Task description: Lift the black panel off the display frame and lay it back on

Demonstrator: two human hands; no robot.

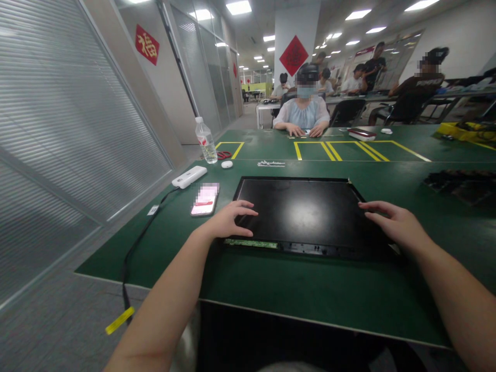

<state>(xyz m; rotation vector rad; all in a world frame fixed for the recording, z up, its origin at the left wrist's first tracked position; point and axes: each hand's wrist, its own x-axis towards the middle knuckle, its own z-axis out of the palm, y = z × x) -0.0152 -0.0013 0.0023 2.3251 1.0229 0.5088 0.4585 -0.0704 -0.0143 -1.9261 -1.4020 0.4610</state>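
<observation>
A black flat display panel (306,212) lies face up on the green table in front of me. Along its near edge runs a green circuit board strip (251,244), with a dark frame part beside it. My left hand (234,218) is at the panel's left side, fingers apart and reaching over its edge. At the right edge is my right hand (395,222), its fingers stretched toward the panel's corner area. Neither hand is wrapped around anything. Whether the fingertips press on the panel I cannot tell.
Left of the panel are a phone (205,199), a white power bank (189,177) with a black cable, a water bottle (206,140) and red-handled scissors (225,154). Small silvery pieces (271,164) lie beyond it. Black parts (463,186) sit at right. A person (304,111) sits opposite.
</observation>
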